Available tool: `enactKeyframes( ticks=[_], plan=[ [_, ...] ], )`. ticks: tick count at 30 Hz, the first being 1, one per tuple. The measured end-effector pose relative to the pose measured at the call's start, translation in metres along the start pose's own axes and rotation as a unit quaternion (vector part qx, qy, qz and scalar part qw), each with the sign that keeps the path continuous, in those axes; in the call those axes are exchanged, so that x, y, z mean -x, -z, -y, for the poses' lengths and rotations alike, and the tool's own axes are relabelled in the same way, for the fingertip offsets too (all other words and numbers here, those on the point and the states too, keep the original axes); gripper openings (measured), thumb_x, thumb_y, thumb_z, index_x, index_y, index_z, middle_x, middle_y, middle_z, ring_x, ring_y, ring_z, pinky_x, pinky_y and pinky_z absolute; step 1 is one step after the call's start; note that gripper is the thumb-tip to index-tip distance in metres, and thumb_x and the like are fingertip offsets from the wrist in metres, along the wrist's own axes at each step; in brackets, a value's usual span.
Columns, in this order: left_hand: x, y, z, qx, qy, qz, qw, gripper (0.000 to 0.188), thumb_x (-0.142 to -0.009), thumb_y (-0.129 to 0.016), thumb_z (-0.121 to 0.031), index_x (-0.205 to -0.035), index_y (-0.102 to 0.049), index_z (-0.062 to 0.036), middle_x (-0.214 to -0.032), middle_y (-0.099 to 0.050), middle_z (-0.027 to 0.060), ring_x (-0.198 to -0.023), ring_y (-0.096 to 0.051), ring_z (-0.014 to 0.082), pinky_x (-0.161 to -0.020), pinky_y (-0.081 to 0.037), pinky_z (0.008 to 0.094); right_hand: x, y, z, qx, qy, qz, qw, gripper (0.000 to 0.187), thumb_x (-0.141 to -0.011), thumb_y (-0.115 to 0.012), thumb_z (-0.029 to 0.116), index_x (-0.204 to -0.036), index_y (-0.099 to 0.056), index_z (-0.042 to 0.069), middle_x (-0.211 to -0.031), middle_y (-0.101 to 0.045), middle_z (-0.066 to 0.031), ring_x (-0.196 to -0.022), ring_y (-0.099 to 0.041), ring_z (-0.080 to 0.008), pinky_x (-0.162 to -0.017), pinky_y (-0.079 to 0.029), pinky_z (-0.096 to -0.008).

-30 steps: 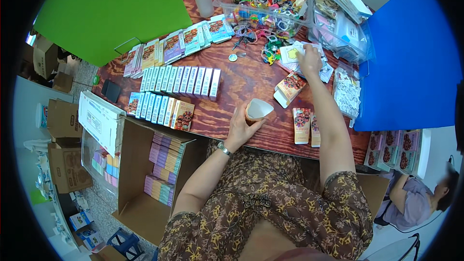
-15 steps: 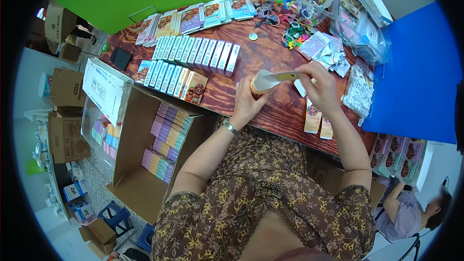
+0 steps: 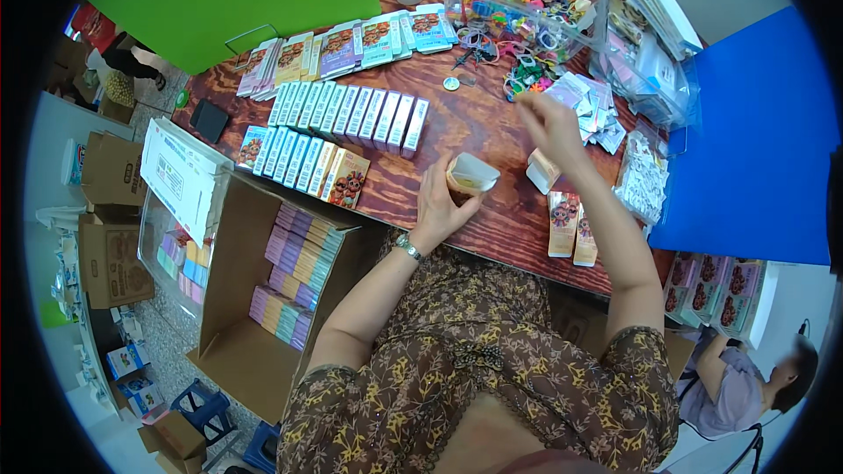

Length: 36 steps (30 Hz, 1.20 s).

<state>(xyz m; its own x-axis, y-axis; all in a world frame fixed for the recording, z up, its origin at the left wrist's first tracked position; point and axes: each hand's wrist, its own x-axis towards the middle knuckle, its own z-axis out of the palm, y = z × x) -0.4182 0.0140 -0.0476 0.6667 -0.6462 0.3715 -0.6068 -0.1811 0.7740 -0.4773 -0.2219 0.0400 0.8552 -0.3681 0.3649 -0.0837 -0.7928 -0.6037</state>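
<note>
My left hand point(image 3: 436, 211) is wrapped around a small carton point(image 3: 472, 168) just above the table's near edge. Its top is open toward me, and something yellowish shows inside. My right hand point(image 3: 553, 130) has its bent fingertips together at the near edge of a pile of small colourful plastic toys point(image 3: 527, 73); what they grip, if anything, is too small to make out. Below that forearm stands another open carton point(image 3: 541, 172), with two orange cartons point(image 3: 563, 226) nearer to me. Right of the toys lies a heap of flat packets point(image 3: 601, 127).
Two rows of upright cartons point(image 3: 373, 114) fill the table's left side, with flat cartons point(image 3: 338, 46) fanned behind. A clear bin of toys point(image 3: 527, 13) stands at the back. A bag of white pieces point(image 3: 644, 177) lies right. A large cardboard box point(image 3: 230, 276) stands below left.
My right hand has moved from the carton's mouth, where it held a flat yellowish piece, away to the toy pile. That piece is no longer in its fingers. My left hand still holds the carton.
</note>
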Motion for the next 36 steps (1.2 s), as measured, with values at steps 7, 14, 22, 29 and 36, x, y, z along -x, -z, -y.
enactKeyframes(
  ticks=[7, 14, 22, 29, 36],
  plan=[
    [0.007, -0.015, 0.019, 0.028, -0.038, -0.005, 0.999, 0.086, -0.072, -0.089, -0.020, -0.139, -0.042, 0.0037, -0.125, -0.057, 0.0211, -0.113, -0.060, 0.0362, -0.095, -0.050, 0.0431, -0.074, -0.039, -0.104, 0.207, -0.249, 0.077, 0.943, 0.026, -0.087, -0.069, 0.033, -0.104, -0.074, 0.014, -0.107, -0.074, -0.0135, -0.101, -0.070, -0.0323, -0.086, -0.056, -0.0457],
    [0.008, -0.014, 0.022, 0.036, -0.030, 0.000, 0.999, 0.084, -0.072, -0.089, -0.020, -0.138, -0.043, 0.0027, -0.127, -0.055, 0.0213, -0.115, -0.058, 0.0363, -0.095, -0.049, 0.0439, -0.069, -0.034, -0.114, 0.147, -0.219, 0.084, 0.961, 0.022, -0.091, -0.065, 0.030, -0.098, -0.070, 0.010, -0.098, -0.074, -0.0134, -0.092, -0.072, -0.0291, -0.079, -0.055, -0.0446],
    [0.008, -0.015, 0.019, 0.088, 0.016, -0.008, 0.996, 0.085, -0.073, -0.087, -0.025, -0.139, -0.041, 0.0023, -0.122, -0.057, 0.0236, -0.114, -0.057, 0.0402, -0.097, -0.048, 0.0480, -0.053, 0.022, -0.049, -0.137, -0.162, 0.073, 0.974, 0.015, -0.095, -0.068, 0.016, -0.099, -0.063, 0.003, -0.086, -0.068, 0.0004, -0.076, -0.062, -0.0063, -0.067, -0.048, -0.0236],
    [-0.010, -0.008, -0.002, 0.049, 0.053, -0.038, 0.997, 0.070, -0.075, -0.086, -0.022, -0.129, -0.046, -0.0017, -0.111, -0.064, 0.0193, -0.100, -0.067, 0.0357, -0.082, -0.055, 0.0429, -0.033, 0.047, 0.015, -0.231, -0.183, 0.119, 0.948, 0.016, -0.096, -0.068, 0.015, -0.104, -0.062, 0.003, -0.092, -0.068, -0.0004, -0.081, -0.062, -0.0051, -0.071, -0.048, -0.0214],
    [-0.009, -0.004, -0.007, 0.010, 0.027, -0.042, 0.999, 0.068, -0.075, -0.083, -0.022, -0.129, -0.047, -0.0005, -0.110, -0.063, 0.0197, -0.102, -0.065, 0.0378, -0.083, -0.053, 0.0447, -0.015, 0.040, 0.048, -0.257, -0.144, 0.146, 0.944, 0.013, -0.098, -0.065, 0.012, -0.105, -0.062, 0.002, -0.096, -0.069, -0.0021, -0.085, -0.064, -0.0063, -0.076, -0.051, -0.0216]
  ],
)
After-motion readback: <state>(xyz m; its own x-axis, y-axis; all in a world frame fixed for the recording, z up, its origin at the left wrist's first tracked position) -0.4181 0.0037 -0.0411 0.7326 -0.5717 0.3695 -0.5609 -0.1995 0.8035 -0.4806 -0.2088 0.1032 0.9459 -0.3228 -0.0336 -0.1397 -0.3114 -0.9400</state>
